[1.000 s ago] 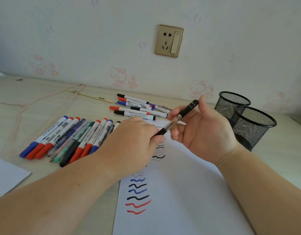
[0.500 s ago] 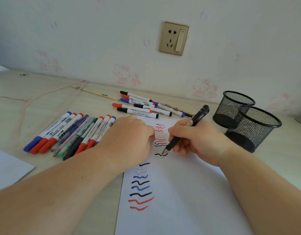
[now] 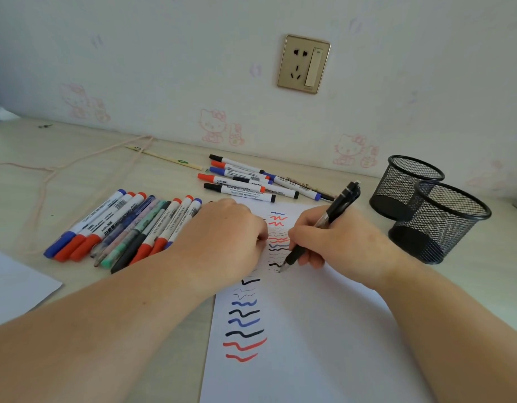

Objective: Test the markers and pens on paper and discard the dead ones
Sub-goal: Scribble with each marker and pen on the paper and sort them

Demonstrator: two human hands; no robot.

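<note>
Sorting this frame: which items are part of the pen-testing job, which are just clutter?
Job:
- black pen, gripped by right hand, tip on the paper
- test sheet with squiggles
- left hand resting on the sheet
- marker row at left
- marker pile behind
- two mesh cups

Clutter:
- pink cord
- thin stick
- spare paper
- wall socket
</note>
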